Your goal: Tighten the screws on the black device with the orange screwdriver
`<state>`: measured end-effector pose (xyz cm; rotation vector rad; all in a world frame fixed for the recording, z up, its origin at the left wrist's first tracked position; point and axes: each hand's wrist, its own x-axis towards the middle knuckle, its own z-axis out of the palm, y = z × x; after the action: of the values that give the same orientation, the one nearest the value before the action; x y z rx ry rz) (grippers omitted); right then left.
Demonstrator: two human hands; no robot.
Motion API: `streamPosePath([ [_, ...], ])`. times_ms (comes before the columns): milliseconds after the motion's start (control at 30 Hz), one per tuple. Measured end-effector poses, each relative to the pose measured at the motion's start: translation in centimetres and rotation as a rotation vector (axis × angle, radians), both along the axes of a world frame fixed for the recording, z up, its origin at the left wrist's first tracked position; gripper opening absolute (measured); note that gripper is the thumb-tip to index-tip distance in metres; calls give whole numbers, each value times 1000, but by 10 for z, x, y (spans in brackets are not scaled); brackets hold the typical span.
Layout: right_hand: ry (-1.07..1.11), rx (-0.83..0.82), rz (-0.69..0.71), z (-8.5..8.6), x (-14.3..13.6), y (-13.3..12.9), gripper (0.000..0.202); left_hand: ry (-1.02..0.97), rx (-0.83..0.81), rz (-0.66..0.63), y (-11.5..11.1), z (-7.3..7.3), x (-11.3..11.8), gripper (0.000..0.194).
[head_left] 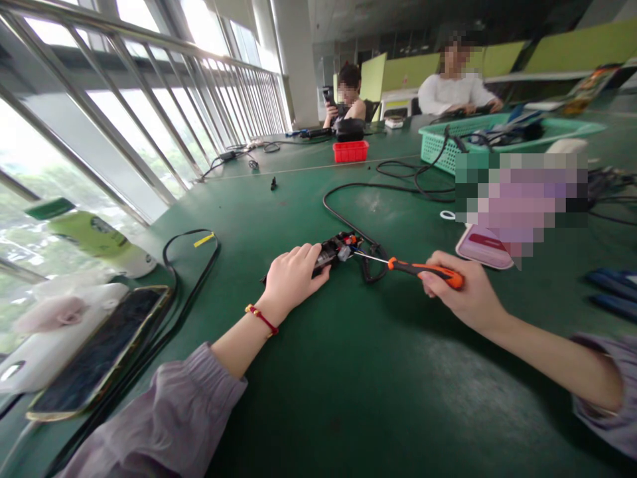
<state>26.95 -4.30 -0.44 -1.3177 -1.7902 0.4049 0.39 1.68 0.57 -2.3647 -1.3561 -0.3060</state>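
My left hand (293, 275), with a red bracelet at its wrist, is wrapped over a small black device (327, 255) on the green table (318, 372). The device's right end lies open, showing coloured wires and an orange-red part; much of its left side is under my fingers. My right hand (458, 285) grips an orange and black screwdriver (428, 271). Its thin metal shaft points left, with the tip at the wires; whether it touches them cannot be made out. A black cable (343, 219) runs from beside the device toward the back right.
Two phones (102, 352) and a green-capped bottle (99, 236) are at the left beside a black strap (186, 309). A red basket (351, 151) and green basket (438, 149) stand farther back. At the right lie a pink case (482, 247) and blue-handled tools (614, 292). Two people sit beyond.
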Motion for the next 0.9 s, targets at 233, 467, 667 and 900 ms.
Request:
streamPosePath([
  [233, 78, 34, -39, 0, 0, 2, 14, -4, -4, -10, 0, 1, 0, 32],
  [467, 14, -30, 9, 0, -1, 0, 29, -4, 3, -9, 0, 0, 0, 32],
  [667, 122, -139, 24, 0, 1, 2, 29, 4, -3, -6, -1, 1, -1, 32],
  [900, -20, 24, 40, 0, -3, -4, 15, 14, -17, 21, -5, 1, 1, 34],
])
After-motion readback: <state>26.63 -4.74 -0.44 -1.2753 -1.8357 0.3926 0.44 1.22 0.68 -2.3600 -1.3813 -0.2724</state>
